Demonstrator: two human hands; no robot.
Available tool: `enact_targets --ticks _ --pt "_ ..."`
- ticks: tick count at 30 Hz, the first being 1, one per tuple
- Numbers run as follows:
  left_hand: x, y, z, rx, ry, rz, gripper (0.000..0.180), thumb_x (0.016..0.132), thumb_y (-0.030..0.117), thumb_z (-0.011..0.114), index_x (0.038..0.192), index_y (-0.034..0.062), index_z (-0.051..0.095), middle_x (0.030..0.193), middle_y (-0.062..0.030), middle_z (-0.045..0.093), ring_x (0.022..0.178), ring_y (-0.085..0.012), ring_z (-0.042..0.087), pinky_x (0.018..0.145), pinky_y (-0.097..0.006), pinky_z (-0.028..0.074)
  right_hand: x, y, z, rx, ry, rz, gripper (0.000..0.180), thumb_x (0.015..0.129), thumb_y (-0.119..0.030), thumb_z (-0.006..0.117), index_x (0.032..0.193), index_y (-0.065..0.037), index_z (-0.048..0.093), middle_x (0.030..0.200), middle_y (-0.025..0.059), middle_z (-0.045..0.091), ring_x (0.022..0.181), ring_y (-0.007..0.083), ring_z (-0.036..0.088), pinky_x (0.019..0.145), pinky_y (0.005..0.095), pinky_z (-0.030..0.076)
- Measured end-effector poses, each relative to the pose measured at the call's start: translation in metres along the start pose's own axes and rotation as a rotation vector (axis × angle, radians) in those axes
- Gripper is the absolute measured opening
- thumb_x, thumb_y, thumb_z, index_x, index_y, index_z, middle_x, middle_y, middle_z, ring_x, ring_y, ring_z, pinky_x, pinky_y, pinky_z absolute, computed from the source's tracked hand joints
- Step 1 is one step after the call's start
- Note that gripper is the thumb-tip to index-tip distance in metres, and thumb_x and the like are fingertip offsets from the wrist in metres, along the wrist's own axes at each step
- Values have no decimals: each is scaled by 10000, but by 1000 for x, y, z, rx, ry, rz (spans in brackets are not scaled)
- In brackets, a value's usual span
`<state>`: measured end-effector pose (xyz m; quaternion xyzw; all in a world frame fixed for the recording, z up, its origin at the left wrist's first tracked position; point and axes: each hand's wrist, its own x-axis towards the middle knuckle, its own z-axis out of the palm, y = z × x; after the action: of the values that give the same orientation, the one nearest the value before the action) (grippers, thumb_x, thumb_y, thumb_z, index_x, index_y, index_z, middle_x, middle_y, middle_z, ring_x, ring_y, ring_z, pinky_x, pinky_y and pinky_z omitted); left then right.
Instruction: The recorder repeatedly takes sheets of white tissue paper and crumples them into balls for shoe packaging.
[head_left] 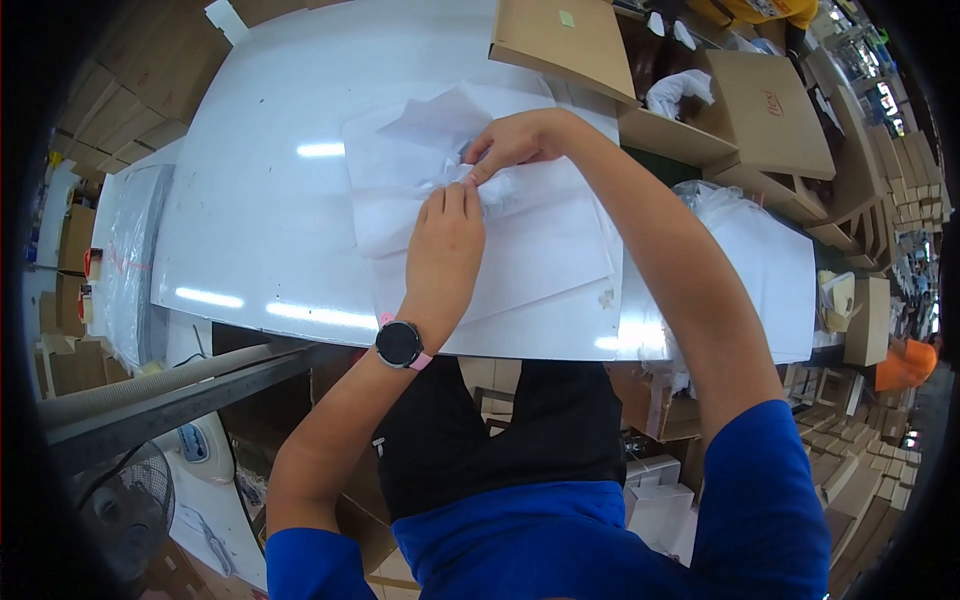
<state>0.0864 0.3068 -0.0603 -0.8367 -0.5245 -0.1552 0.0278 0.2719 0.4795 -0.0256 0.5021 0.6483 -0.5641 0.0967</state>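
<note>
Seen from above, a person works at a glossy white table. White tissue paper lies spread near the table's front edge. The left hand, with a dark watch on a pink strap at its wrist, presses flat on the paper, fingertips at a crumpled bunch. The right hand pinches that bunch just beyond. An open cardboard box sits at the table's far right corner.
</note>
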Motion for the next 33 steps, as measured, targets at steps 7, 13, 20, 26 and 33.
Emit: enact_targets --ticks 7,13,20,26,33 --pt "4 -24 -13 -191 -24 -50 469 958 45 790 1405 -27 666 1277 -144 638 1206 -347 649 999 -435 599 -72 3 89 -721 966 -574 550 965 -284 864 1450 -78 707 1387 138 725 1383 351 613 1232 485 436" --pt "-35 1 -42 -267 -132 36 475 938 24 776 1402 -12 679 1261 -137 641 1195 -352 652 977 -445 606 -132 28 188 -768 1007 -553 577 924 -273 869 1412 -20 695 1407 139 687 1360 347 620 1284 496 424" --pt "-42 1 -42 -304 -156 50 476 925 8 757 1391 -22 669 1255 -162 659 1197 -369 656 1006 -456 584 -116 43 201 -499 1057 -539 360 1000 -193 776 1308 -10 738 1318 139 714 1242 320 655 1194 455 492" --pt "-27 13 -51 -258 -56 1 594 927 17 817 1485 -19 615 1361 -172 683 1279 -393 654 1080 -473 554 -88 35 148 -461 683 -312 215 1052 -184 714 1142 -30 834 1095 210 794 1095 413 739 1003 500 573" --pt "-25 1 -27 -339 -6 25 498 971 23 776 1452 -27 658 1373 -198 701 1258 -412 676 1073 -477 563 -69 34 120 -285 554 -209 247 1091 -230 697 1173 -38 828 1154 205 803 1132 419 746 1008 501 584"
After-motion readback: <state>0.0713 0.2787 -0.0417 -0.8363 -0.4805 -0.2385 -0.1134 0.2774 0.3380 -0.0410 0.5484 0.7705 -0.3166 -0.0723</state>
